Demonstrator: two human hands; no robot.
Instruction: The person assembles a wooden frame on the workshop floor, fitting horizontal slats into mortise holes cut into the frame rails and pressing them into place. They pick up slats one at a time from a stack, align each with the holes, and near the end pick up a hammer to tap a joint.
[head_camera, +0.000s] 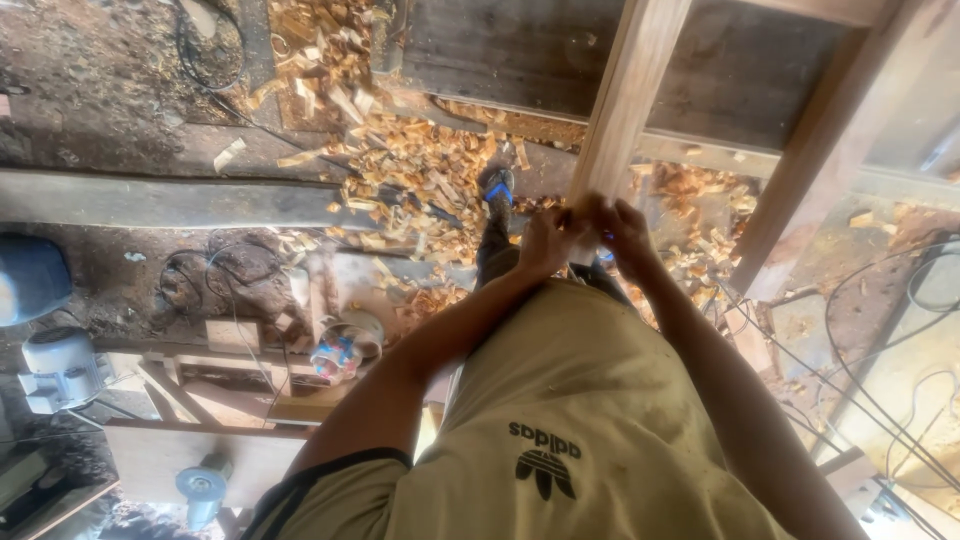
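Head view, looking straight down past a beige shirt.

Far left: blue plastic drum (30, 278) at the left edge, grey electric motor (58, 368) below it. Black cable coils (215, 272) on the dirt floor next to them. Pale wooden boards (190, 455) lie at lower left with a blue-hubbed disc tool (203, 487) on them, and a small round container (342, 352) sits beside.

Centre: heap of light wood shavings and offcuts (400, 160) spread over the floor. One foot in a blue-and-black shoe (497, 185) stands at its right edge.

Left hand (548, 240) and right hand (625, 232) meet at the near end of a long pale planed wooden plank (630, 100). Both hands are curled shut around that end, fingers pressed together, thumbs close. Exact finger placement can't be made out; blurred.

Key relation: the plank's long axis runs away from the hands, up toward the top edge, leaning slightly right. Only its near end is at the hands, and the two are about equally near. Surface is clean, smooth, light yellow, straight-edged, with no visible knots.

Right: a darker wooden beam (830, 150) runs diagonally, roughly parallel. Loose black wires (900, 330) trail across the floor at right.
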